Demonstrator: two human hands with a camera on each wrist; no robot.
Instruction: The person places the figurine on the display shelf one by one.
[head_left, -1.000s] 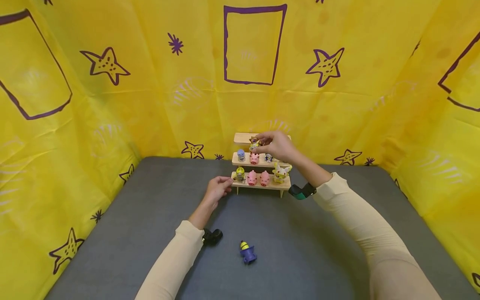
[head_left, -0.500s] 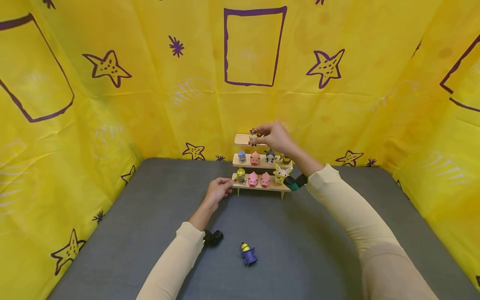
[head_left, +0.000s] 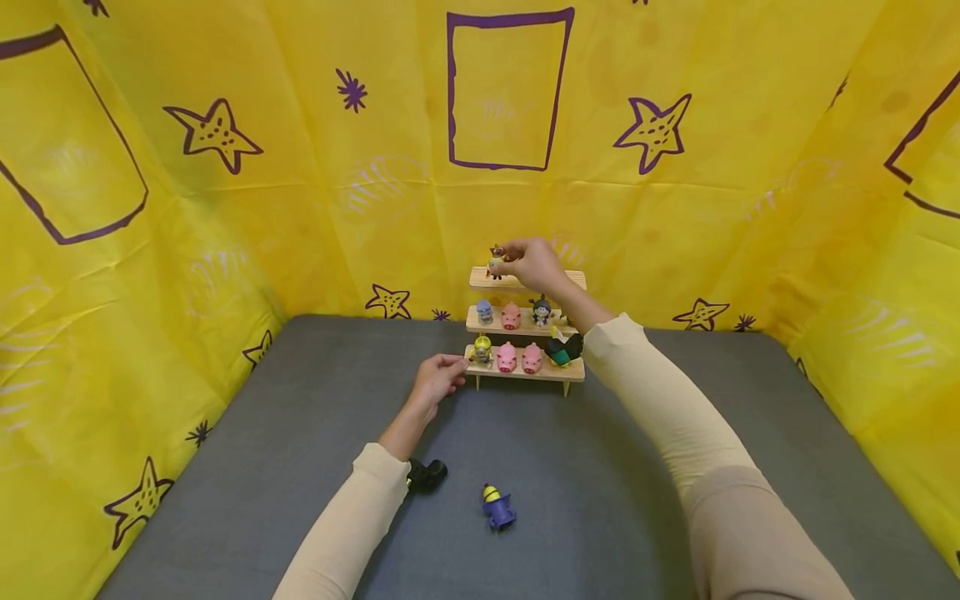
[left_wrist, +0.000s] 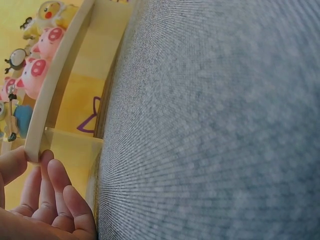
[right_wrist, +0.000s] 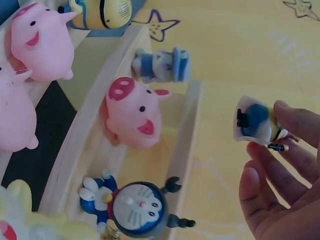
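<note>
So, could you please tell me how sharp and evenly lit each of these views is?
Head view: even, soft light, wide-angle bend at the edges, the wooden shelf small but sharp. Left wrist view: the grey mat smears into blur, the left hand in focus. Right wrist view: the pink pig crisp, the figurine in the right hand slightly soft; no glare.

Small toy figure (head_left: 497, 262) with a blue body and yellow-striped part, pinched in the right hand (head_left: 534, 263) just above the top tier of a three-tier wooden shelf (head_left: 525, 372), shelf stood on a grey mat, its lowest tier's end held by the left hand (head_left: 435, 379)
</note>
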